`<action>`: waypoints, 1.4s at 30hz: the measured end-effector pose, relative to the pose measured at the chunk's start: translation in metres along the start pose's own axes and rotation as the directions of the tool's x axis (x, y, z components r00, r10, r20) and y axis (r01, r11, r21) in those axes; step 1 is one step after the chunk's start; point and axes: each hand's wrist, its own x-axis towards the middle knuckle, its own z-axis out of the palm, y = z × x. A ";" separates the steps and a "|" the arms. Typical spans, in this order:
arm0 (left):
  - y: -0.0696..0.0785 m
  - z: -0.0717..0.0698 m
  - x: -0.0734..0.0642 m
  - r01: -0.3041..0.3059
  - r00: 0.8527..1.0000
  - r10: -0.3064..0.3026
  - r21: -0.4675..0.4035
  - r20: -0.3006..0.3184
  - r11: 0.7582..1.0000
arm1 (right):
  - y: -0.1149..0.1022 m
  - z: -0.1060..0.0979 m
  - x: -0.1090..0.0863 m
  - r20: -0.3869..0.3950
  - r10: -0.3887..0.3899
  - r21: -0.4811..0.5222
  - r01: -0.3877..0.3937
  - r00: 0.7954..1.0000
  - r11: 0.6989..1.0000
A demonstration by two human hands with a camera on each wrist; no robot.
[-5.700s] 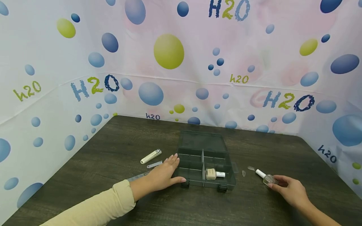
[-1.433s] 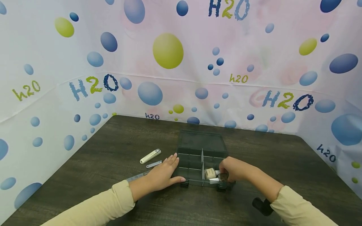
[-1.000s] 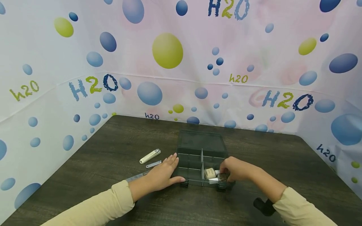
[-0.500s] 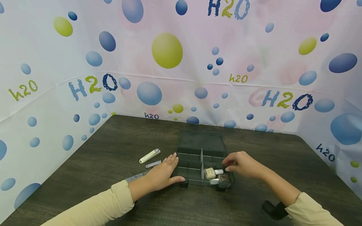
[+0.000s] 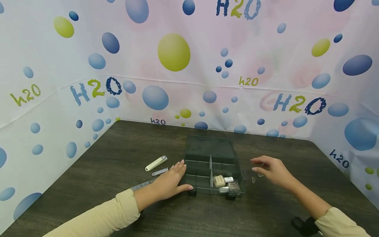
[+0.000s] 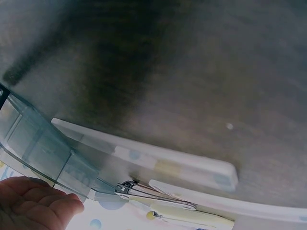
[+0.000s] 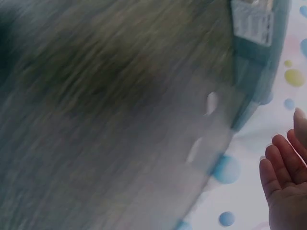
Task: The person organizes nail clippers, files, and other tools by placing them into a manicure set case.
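Observation:
My left hand (image 5: 165,186) rests with spread, straight fingers along the left wall of a transparent dark plastic organizer box (image 5: 196,181), its lid hinged back. Two nail polish bottles lie in the front right compartment. One is cream (image 5: 219,181) with a white cap; the other is clear and glittery (image 5: 233,186), in front of it. My right hand (image 5: 273,171) hovers to the right of the box, thumb and fingers apart, holding nothing. Below its fingertips, two small clear nail tips (image 5: 253,179) lie on the table, one partly covered by the hand in the head view.
Left of the box lie a large cream nail clipper (image 5: 156,163) and a small silver nail clipper (image 5: 160,171). A long flat grey strip (image 5: 143,184) is partly hidden by the left forearm. Patterned curtain (image 5: 174,98) surrounds the dark wooden table (image 5: 133,138) at the back and sides.
My right hand has carried the glittery polish bottle from the table into the box's front right compartment, let it go, and drawn back right over the nail tips. The left hand keeps its place.

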 end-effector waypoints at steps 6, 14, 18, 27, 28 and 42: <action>-0.001 0.001 0.000 0.004 1.000 -0.004 -0.001 -0.001 1.000 | 0.015 0.001 -0.005 0.008 0.032 -0.048 -0.031 0.999 0.998; 0.000 0.001 0.000 0.005 1.000 -0.005 -0.003 0.003 1.000 | 0.036 0.006 -0.007 0.038 0.066 -0.066 -0.063 0.997 0.996; 0.001 0.001 0.000 0.004 1.000 -0.004 -0.007 0.005 1.000 | 0.045 0.006 -0.006 0.046 0.080 -0.067 -0.077 0.996 0.995; 0.001 0.000 0.000 0.014 1.000 -0.014 -0.015 0.011 1.000 | 0.054 0.002 -0.005 0.114 0.117 -0.047 -0.112 0.987 0.993; 0.001 0.000 0.000 0.015 1.000 -0.015 -0.018 0.012 1.000 | 0.054 0.002 -0.005 0.128 0.123 -0.048 -0.117 0.984 0.992; 0.000 0.000 -0.001 0.021 1.000 -0.020 -0.020 0.017 1.000 | 0.060 0.007 -0.003 0.162 0.093 -0.116 -0.075 0.982 0.990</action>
